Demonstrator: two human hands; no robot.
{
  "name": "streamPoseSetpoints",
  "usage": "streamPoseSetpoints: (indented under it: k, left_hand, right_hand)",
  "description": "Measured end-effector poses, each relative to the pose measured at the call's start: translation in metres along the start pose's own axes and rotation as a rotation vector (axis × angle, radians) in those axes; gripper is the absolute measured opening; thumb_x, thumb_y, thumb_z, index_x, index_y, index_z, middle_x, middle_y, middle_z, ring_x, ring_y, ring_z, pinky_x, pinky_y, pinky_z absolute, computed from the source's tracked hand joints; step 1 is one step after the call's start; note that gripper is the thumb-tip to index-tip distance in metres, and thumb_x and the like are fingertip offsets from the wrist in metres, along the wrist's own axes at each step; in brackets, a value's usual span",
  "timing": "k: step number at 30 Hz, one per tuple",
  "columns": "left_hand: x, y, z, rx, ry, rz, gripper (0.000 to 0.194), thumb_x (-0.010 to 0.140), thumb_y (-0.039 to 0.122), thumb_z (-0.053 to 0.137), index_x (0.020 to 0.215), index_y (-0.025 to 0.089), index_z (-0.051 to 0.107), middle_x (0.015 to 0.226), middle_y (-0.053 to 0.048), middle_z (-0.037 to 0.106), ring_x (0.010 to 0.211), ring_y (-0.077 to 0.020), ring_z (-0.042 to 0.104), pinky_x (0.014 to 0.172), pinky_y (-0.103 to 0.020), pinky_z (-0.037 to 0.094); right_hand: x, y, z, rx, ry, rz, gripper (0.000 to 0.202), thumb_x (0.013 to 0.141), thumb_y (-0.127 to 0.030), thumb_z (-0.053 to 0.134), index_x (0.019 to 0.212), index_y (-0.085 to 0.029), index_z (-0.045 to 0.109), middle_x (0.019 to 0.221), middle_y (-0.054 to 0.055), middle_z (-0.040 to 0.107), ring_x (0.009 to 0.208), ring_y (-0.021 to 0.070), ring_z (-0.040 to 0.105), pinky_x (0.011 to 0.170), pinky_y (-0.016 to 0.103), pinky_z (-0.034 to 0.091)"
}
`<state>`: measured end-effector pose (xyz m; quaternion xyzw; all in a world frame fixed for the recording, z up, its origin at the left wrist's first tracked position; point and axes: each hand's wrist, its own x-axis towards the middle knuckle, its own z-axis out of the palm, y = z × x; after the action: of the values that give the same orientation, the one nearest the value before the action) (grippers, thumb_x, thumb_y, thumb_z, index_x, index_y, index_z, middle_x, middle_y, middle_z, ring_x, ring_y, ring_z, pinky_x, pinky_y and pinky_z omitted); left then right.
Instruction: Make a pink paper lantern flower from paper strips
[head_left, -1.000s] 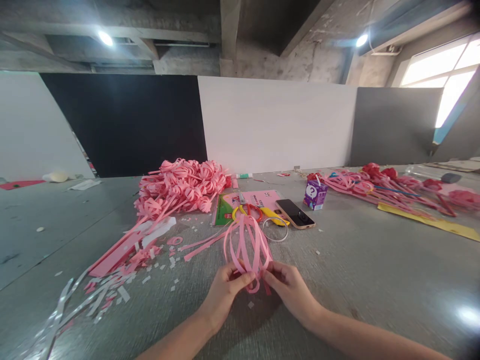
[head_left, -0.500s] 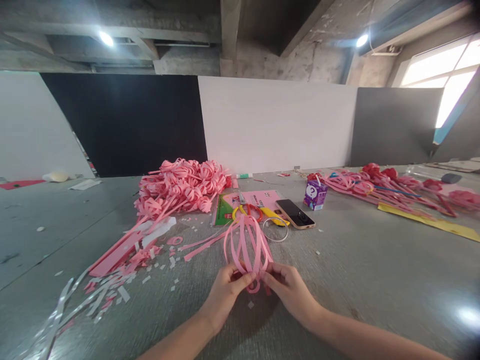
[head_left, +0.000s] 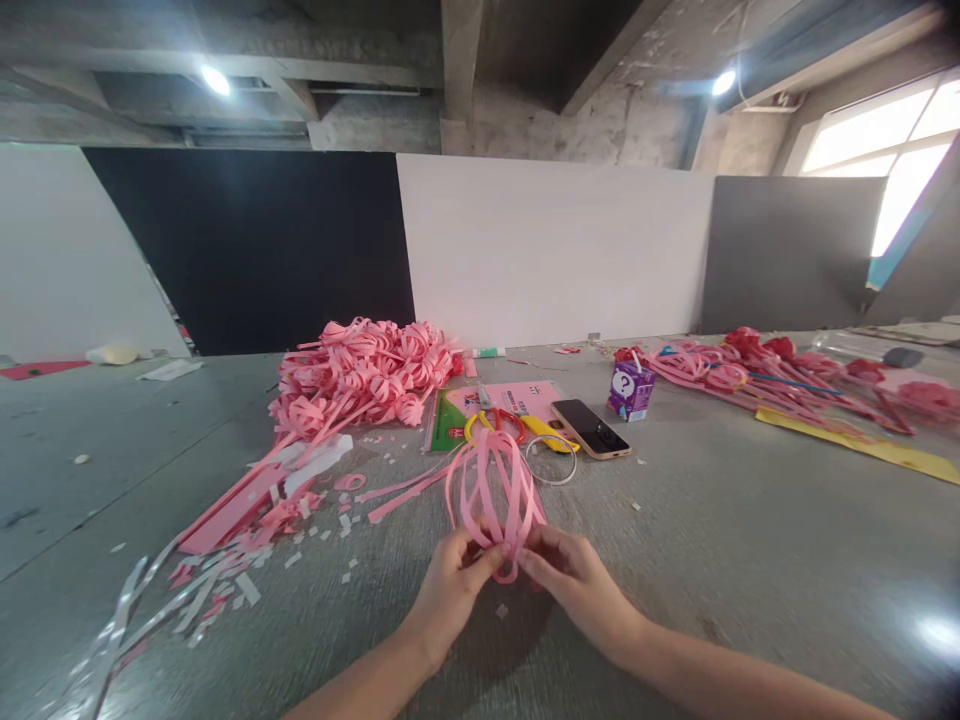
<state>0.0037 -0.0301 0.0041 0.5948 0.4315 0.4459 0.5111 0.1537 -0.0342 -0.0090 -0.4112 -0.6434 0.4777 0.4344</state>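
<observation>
A pink paper-strip ball [head_left: 495,480], made of looped strips like a small lantern, stands just above the table in front of me. My left hand [head_left: 461,570] pinches its lower end between thumb and fingers. On the other side, my right hand [head_left: 570,570] pinches strips at the same gathered end, its fingertips almost meeting the left ones. Loose pink strips [head_left: 409,497] lie to the left of the ball. Right behind it are scissors [head_left: 506,425] with orange and yellow handles, a yellow utility knife [head_left: 551,435] and a silvery ring [head_left: 551,460].
A large heap of pink paper-strip balls [head_left: 367,375] lies at the back left, with paper scraps [head_left: 240,580] before it. A pink and green booklet [head_left: 450,420], a phone [head_left: 592,428] and a purple drink carton [head_left: 631,388] stand behind. Pink paper flowers [head_left: 750,365] lie right.
Both hands keep their hold on the gathered end and have barely moved. The ball's loops have shifted very slightly; everything else lies as before.
</observation>
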Motion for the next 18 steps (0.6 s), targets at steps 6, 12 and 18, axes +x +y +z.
streamPoseSetpoints:
  k: [6, 12, 18]
  left_hand:
    - [-0.0004, -0.0008, -0.0002, 0.023, 0.009, -0.018, 0.017, 0.071, 0.032, 0.058, 0.070, 0.015, 0.057, 0.070, -0.001, 0.056, 0.069, -0.0153, 0.049, 0.064, -0.024, 0.038]
    - [-0.0017, 0.0002, -0.0018, -0.148, -0.057, -0.038, 0.016, 0.072, 0.028, 0.059, 0.081, 0.015, 0.061, 0.075, -0.003, 0.059, 0.073, -0.0157, 0.050, 0.071, -0.026, 0.039]
    - [-0.0019, 0.0012, -0.0024, -0.257, -0.142, -0.028, 0.014, 0.071, 0.025, 0.060, 0.079, 0.015, 0.064, 0.074, -0.002, 0.060, 0.072, -0.0147, 0.050, 0.070, -0.025, 0.038]
  right_hand:
    - [0.0008, 0.0026, 0.0009, -0.112, 0.029, -0.005, 0.013, 0.075, -0.025, 0.053, 0.069, -0.014, 0.055, 0.063, 0.000, 0.053, 0.058, 0.0099, 0.047, 0.054, 0.021, 0.036]
    - [0.0004, -0.0003, 0.0014, -0.131, 0.054, -0.005, 0.012, 0.075, -0.023, 0.052, 0.068, -0.014, 0.055, 0.061, -0.001, 0.053, 0.054, 0.0084, 0.046, 0.051, 0.020, 0.036]
    - [0.0008, 0.0018, 0.0022, -0.077, 0.056, -0.005, 0.016, 0.076, -0.028, 0.052, 0.067, -0.014, 0.054, 0.059, -0.002, 0.051, 0.052, 0.0074, 0.044, 0.048, 0.018, 0.035]
